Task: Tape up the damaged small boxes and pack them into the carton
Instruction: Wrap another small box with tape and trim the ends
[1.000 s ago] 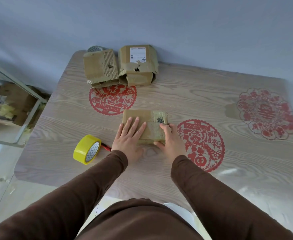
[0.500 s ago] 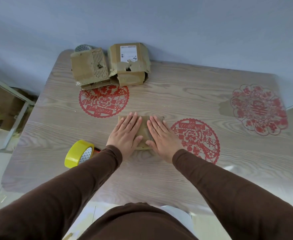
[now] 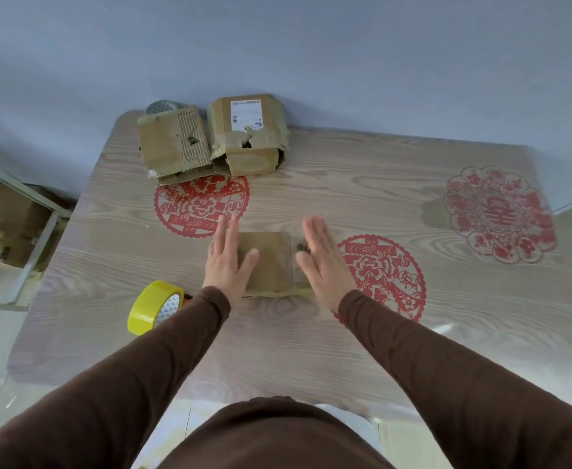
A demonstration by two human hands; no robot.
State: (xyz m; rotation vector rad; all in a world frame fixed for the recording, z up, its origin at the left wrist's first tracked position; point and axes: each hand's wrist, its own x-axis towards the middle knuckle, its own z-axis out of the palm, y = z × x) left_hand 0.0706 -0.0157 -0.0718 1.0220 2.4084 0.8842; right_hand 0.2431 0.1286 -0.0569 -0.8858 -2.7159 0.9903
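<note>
Small box lies flat at frame centre on the counter. My left hand and right hand flank it, fingers straight, each grip holding nothing. Yellow tape roll lower left.

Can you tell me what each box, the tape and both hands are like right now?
Small brown cardboard box between the hands: flat on the table, dark hole near its right edge.
Ribbed torn cardboard box at the back left: damaged, hole in top.
Labelled cardboard box at the back: torn, front flap loose.
Yellow tape roll: standing on edge, untouched.
Left hand: fingers straight, at the box's left side.
Right hand: fingers straight, at the box's right side.
</note>
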